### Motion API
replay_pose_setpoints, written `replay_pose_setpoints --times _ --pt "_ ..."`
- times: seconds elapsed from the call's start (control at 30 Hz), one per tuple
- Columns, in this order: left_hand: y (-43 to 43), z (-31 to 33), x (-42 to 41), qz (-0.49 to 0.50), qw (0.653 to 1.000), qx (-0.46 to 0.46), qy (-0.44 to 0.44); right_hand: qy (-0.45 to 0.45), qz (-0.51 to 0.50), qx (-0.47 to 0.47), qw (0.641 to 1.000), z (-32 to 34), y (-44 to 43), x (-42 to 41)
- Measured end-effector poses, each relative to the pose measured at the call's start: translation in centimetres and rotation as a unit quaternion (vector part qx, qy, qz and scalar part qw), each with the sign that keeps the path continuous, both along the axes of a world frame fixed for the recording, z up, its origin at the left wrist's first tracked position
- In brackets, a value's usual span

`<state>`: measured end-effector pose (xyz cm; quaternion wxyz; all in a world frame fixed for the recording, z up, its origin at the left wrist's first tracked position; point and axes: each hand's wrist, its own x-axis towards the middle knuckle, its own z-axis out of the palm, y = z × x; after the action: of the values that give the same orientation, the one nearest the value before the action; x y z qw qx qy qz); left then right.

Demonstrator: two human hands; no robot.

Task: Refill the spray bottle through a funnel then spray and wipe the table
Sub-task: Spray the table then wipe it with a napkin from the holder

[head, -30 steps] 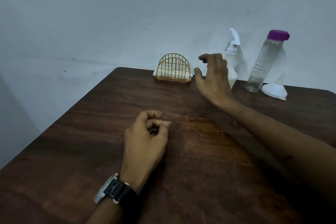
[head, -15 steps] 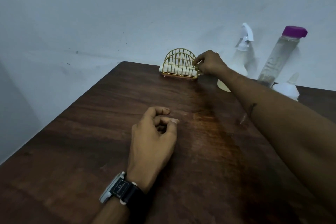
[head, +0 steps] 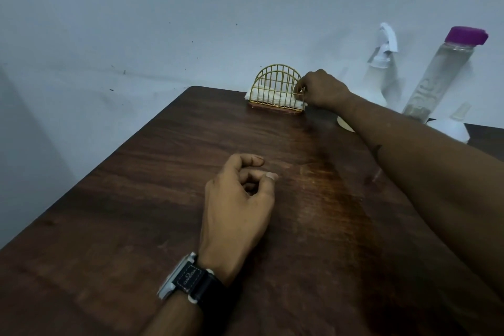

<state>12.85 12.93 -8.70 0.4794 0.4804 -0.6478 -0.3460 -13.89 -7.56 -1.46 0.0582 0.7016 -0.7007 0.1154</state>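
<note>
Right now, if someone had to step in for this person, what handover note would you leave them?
Right hand: at the right end of the gold napkin holder, fingers on the white napkins; nothing pulled out yet.
Left hand: loosely curled, empty, resting on the table.
Spray bottle, purple-capped water bottle and funnel stand at the far right.
The tabletop shows a wet sheen, so spraying looks done. Left: take a napkin and wipe.
</note>
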Motion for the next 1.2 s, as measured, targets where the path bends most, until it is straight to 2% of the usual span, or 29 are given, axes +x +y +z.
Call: replay_pose_setpoints --times 0.13,0.4,0.97,1.2 --pt "0.0 0.1 0.0 0.002 1.000 0.000 -0.001 0.086 0.000 0.007 0.996 -0.1 0.0 0.1" --pt "0.1 0.2 0.0 -0.001 1.000 -0.001 -0.005 0.175 -0.009 -0.032 0.984 -0.3 -0.1 0.4" --pt "0.2 0.6 -0.1 -0.003 1.000 0.005 -0.005 0.022 0.073 -0.033 0.997 0.9 0.9 -0.3" --pt "0.3 0.7 -0.1 -0.001 1.000 0.000 -0.005 -0.032 0.048 -0.048 0.997 1.2 0.9 -0.4"
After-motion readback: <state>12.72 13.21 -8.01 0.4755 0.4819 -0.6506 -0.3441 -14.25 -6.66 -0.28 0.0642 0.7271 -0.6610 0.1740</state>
